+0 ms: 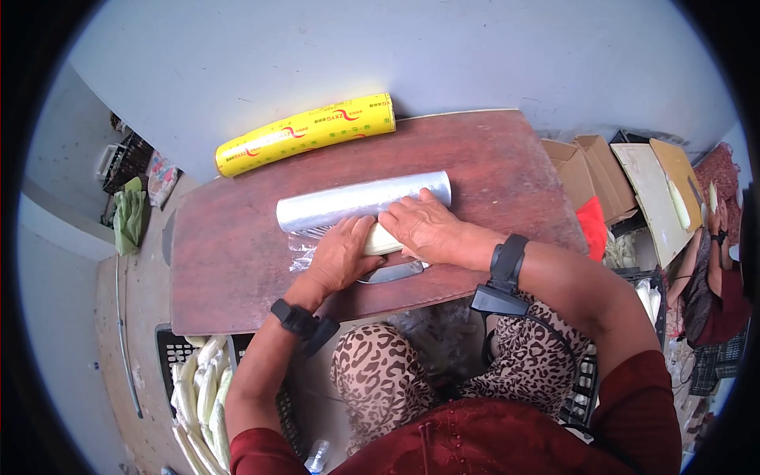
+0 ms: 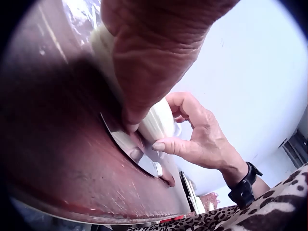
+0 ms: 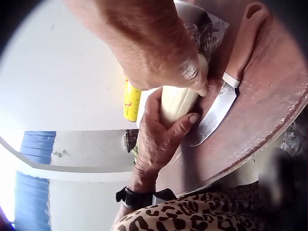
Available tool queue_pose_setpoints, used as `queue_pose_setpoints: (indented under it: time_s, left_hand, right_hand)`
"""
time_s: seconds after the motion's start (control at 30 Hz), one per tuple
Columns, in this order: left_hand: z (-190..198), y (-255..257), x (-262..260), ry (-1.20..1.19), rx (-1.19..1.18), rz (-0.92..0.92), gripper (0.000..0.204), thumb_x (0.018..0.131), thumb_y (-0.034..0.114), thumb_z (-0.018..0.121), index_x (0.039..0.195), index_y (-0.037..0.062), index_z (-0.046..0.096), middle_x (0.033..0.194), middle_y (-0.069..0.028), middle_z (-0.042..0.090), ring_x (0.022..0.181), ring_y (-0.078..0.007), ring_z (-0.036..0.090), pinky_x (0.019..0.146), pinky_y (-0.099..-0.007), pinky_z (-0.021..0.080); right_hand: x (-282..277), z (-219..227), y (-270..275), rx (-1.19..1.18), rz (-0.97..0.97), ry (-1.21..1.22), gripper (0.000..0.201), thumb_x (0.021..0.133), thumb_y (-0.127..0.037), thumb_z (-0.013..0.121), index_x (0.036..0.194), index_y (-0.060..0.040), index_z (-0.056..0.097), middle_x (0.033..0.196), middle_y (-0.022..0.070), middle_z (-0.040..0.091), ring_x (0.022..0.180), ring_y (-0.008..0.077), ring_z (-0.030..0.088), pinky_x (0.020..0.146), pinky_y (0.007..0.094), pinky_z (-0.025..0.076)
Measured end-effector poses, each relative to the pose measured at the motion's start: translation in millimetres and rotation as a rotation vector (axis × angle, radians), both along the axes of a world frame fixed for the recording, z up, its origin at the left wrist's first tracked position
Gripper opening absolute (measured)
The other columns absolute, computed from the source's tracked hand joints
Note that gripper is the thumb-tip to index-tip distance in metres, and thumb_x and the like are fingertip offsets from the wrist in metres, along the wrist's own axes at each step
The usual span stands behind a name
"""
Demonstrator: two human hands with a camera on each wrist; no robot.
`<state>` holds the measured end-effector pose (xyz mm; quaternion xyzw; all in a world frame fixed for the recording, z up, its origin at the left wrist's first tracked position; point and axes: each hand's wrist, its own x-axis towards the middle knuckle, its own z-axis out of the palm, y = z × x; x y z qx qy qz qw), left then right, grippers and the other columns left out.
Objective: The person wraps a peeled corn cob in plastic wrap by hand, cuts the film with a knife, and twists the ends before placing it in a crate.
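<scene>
A pale, ribbed vegetable stalk [image 1: 381, 241] lies crosswise in front of a roll of clear cling film [image 1: 348, 204] on the table. My left hand [image 1: 342, 255] grips its left part, thumb on the near side. The right hand [image 1: 423, 228] holds the other end, and in the left wrist view its thumb and fingers curl round the stalk [image 2: 158, 122]. Loose crumpled film [image 1: 302, 249] spreads from the roll by my left hand. Close on the near side lies a knife [image 3: 216, 113], with a brown handle [image 3: 248, 43] and a curved blade.
A yellow printed roll [image 1: 305, 136] lies along the table's back edge by the wall. At lower left, a black crate [image 1: 164, 348] holds several pale stalks [image 1: 207, 388]. Cardboard boxes [image 1: 590, 178] and another person's arm [image 1: 716, 245] are at the right. The reddish-brown tabletop [image 1: 229, 261] is scratched.
</scene>
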<state>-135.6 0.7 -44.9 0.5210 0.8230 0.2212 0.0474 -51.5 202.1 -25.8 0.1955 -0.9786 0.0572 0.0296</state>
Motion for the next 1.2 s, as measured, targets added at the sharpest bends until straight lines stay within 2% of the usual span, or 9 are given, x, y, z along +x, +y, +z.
queue_pose_setpoints:
  time_s: [0.27, 0.47, 0.6, 0.7, 0.8, 0.9, 1.0, 1.07, 1.2]
  left_hand:
    - [3, -46, -7, -0.062, -0.177, 0.173, 0.046, 0.080, 0.029, 0.074, 0.113, 0.0026, 0.055, 0.106, -0.0168, 0.060, 0.103, -0.0383, 0.058, 0.085, -0.0461, 0.049]
    - [-13, -88, -23, -0.039, -0.152, 0.209, 0.023, 0.087, 0.022, 0.068, 0.099, 0.0043, 0.059, 0.094, -0.0167, 0.063, 0.090, -0.0401, 0.062, 0.077, -0.0468, 0.051]
    - [-7, -107, -27, -0.026, -0.150, 0.237, 0.016, 0.086, 0.019, 0.067, 0.090, 0.0045, 0.061, 0.091, -0.0167, 0.063, 0.086, -0.0406, 0.063, 0.073, -0.0470, 0.051]
    - [2, -119, -30, -0.045, -0.197, 0.290, 0.013, 0.085, 0.016, 0.066, 0.088, 0.0041, 0.061, 0.093, -0.0171, 0.063, 0.088, -0.0405, 0.063, 0.075, -0.0477, 0.051]
    - [7, -134, -43, 0.075, -0.410, 0.428, 0.014, 0.083, 0.013, 0.068, 0.089, 0.0028, 0.061, 0.095, -0.0179, 0.063, 0.092, -0.0403, 0.062, 0.079, -0.0479, 0.051]
    - [33, -119, -34, 0.261, -0.318, 0.481, 0.016, 0.081, 0.010, 0.070, 0.092, 0.0015, 0.063, 0.099, -0.0179, 0.063, 0.098, -0.0398, 0.061, 0.083, -0.0471, 0.050]
    - [51, -72, -15, 0.065, 0.049, 0.366, 0.022, 0.080, 0.009, 0.071, 0.099, 0.0006, 0.064, 0.102, -0.0184, 0.063, 0.100, -0.0403, 0.060, 0.086, -0.0459, 0.050]
    - [56, -46, -3, -0.018, 0.014, 0.197, 0.034, 0.083, 0.012, 0.072, 0.113, 0.0008, 0.061, 0.111, -0.0201, 0.061, 0.104, -0.0394, 0.060, 0.090, -0.0433, 0.050]
    - [32, -17, 6, -0.083, 0.026, 0.033, 0.050, 0.082, 0.011, 0.073, 0.126, 0.0001, 0.053, 0.122, -0.0204, 0.056, 0.113, -0.0390, 0.055, 0.097, -0.0440, 0.046]
  right_hand:
    - [0, 1, 0, -0.030, 0.011, 0.019, 0.041, 0.073, -0.016, 0.079, 0.102, -0.0049, 0.054, 0.102, 0.0137, 0.055, 0.100, 0.0309, 0.055, 0.085, 0.0462, 0.040]
    - [-3, 6, 0, 0.012, 0.008, -0.037, 0.040, 0.076, -0.018, 0.078, 0.104, -0.0040, 0.055, 0.101, 0.0128, 0.053, 0.099, 0.0296, 0.055, 0.085, 0.0464, 0.039]
    - [-4, 6, 0, 0.018, 0.003, -0.057, 0.039, 0.077, -0.019, 0.078, 0.105, -0.0034, 0.055, 0.103, 0.0126, 0.055, 0.099, 0.0293, 0.055, 0.085, 0.0469, 0.040]
    - [-4, 9, 2, 0.008, 0.002, -0.047, 0.039, 0.077, -0.020, 0.077, 0.105, -0.0035, 0.056, 0.104, 0.0125, 0.055, 0.100, 0.0295, 0.054, 0.086, 0.0474, 0.040]
    - [-5, 10, 4, 0.009, 0.002, -0.062, 0.038, 0.077, -0.019, 0.077, 0.106, -0.0039, 0.057, 0.104, 0.0126, 0.055, 0.101, 0.0296, 0.053, 0.087, 0.0480, 0.039]
    - [-6, 10, 5, -0.006, -0.008, -0.085, 0.037, 0.078, -0.019, 0.077, 0.106, -0.0042, 0.057, 0.106, 0.0123, 0.055, 0.103, 0.0293, 0.052, 0.087, 0.0478, 0.039]
    - [-7, 13, 7, -0.022, -0.014, -0.107, 0.038, 0.078, -0.021, 0.077, 0.106, -0.0045, 0.058, 0.108, 0.0118, 0.054, 0.104, 0.0288, 0.051, 0.087, 0.0469, 0.039]
    - [-7, 17, 7, -0.008, -0.006, -0.115, 0.038, 0.078, -0.022, 0.078, 0.106, -0.0046, 0.058, 0.109, 0.0112, 0.054, 0.105, 0.0284, 0.051, 0.086, 0.0462, 0.039]
    - [-7, 15, 7, 0.028, 0.007, -0.086, 0.039, 0.078, -0.026, 0.077, 0.106, -0.0051, 0.058, 0.109, 0.0096, 0.054, 0.105, 0.0281, 0.051, 0.085, 0.0457, 0.039]
